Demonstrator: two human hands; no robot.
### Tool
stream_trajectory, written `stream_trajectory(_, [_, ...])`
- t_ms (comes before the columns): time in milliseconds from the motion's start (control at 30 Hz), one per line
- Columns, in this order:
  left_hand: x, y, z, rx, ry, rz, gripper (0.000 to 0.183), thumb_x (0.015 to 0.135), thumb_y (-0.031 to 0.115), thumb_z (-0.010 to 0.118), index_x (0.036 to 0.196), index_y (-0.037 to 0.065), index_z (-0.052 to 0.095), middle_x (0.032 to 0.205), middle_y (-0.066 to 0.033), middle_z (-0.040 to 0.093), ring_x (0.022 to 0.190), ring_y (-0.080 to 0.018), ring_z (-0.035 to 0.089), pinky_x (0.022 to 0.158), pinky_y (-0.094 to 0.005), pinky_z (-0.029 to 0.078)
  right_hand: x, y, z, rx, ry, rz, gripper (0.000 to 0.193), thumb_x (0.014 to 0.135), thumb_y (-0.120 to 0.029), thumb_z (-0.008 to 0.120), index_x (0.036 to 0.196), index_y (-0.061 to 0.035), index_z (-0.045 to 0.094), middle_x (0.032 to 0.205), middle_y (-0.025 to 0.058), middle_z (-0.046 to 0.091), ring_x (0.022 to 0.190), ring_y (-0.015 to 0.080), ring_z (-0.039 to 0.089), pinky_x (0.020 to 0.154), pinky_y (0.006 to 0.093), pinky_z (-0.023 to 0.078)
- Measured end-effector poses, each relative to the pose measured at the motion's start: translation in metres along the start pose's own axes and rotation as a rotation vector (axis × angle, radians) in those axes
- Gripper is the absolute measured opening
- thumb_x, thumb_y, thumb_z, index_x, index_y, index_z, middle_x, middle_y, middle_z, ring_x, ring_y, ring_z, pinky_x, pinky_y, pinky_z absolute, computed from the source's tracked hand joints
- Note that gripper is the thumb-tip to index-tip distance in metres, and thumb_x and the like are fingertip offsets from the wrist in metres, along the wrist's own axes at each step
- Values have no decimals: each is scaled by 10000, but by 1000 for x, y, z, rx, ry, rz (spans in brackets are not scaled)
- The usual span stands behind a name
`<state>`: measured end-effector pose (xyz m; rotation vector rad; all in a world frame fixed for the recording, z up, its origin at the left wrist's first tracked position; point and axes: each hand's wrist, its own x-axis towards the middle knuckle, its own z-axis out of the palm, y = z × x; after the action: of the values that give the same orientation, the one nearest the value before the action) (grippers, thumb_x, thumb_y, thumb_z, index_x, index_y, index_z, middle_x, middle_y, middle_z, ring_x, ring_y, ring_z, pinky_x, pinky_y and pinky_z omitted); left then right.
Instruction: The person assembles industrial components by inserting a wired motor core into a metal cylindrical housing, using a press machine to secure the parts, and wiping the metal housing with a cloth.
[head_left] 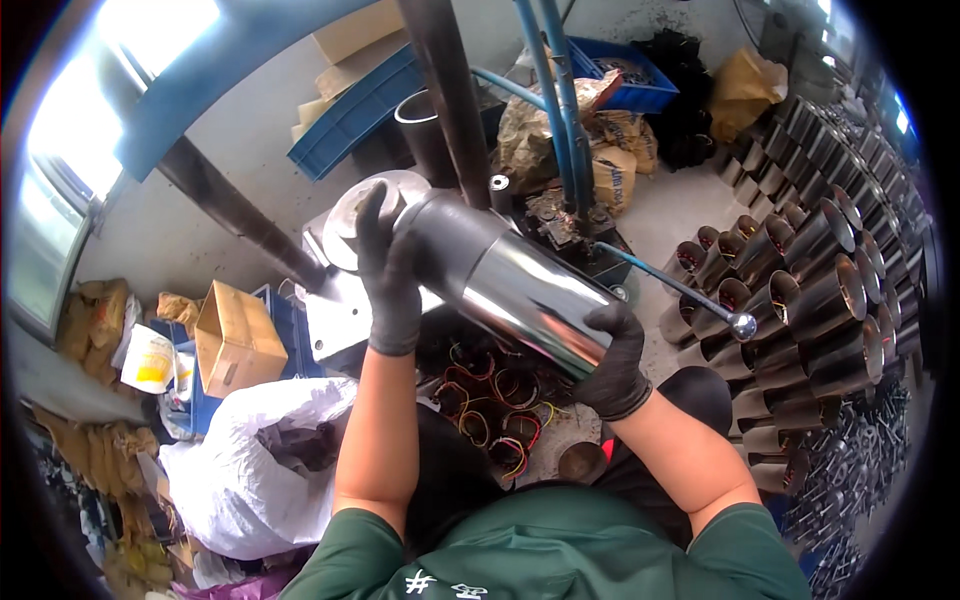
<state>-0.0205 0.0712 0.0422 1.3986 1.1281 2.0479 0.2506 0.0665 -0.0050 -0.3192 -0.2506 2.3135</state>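
Note:
Between my two gloved hands a large metal cylinder [540, 298] is held slantwise, its dark end up at the left and its shiny end down at the right. My left hand [385, 270], in a dark glove, lies against the dark end with its fingers pointing up. Around the lower shiny end my right hand [615, 370] is closed, thumb on top. Just behind the dark end is the press's round metal block [345, 228] on a pale base plate [350, 312]. Beneath the cylinder sit several wire-wound motor stators [515, 385] with red and yellow leads.
Rows of metal cylinders [825, 300] stand at the right, beside a heap of metal shafts [850, 470]. A blue lever with a ball end [742, 326] juts out before them. Dark press columns [450, 100] rise ahead. A white sack [240, 470] and a cardboard box [235, 340] are at left.

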Motion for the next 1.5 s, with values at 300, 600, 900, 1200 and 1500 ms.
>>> stream_trajectory(300, [24,-78,-8,616,-49,-263,425,937,217,681,1295,-9,641,1201,-186,714,1126,-261,681,989,-341,517,26,19,-1,166,294,-17,660,780,-262,590,1372,22,530,1330,234,621,1174,401,650,1076,509,531])
stream_trajectory(600, [77,-32,49,1490,-673,-403,441,971,327,514,1210,14,714,1221,-281,697,1183,-411,659,1043,-481,488,38,36,-17,89,173,-21,593,783,-251,595,1316,10,579,1268,191,658,1148,364,661,1060,480,537])
stream_trajectory(900, [99,-105,10,1557,-482,-487,386,952,270,534,1171,45,759,1273,-260,681,1169,-422,663,1037,-489,504,44,44,-17,180,149,29,627,781,-252,579,1337,35,553,1281,208,643,1169,373,648,1080,479,521])
stream_trajectory(1200, [90,-100,28,1465,-342,-429,402,963,300,536,1078,-14,758,1170,-294,695,1121,-441,663,1004,-483,507,26,43,-19,173,158,46,650,773,-248,576,1359,31,544,1298,194,638,1196,348,641,1087,452,518])
stream_trajectory(1500, [78,-112,19,1595,-451,36,331,1010,275,506,1116,97,765,1077,-244,732,1055,-406,697,965,-472,527,17,30,-37,22,66,15,498,773,-244,660,1203,-5,584,1147,145,648,1103,309,643,1044,427,519])
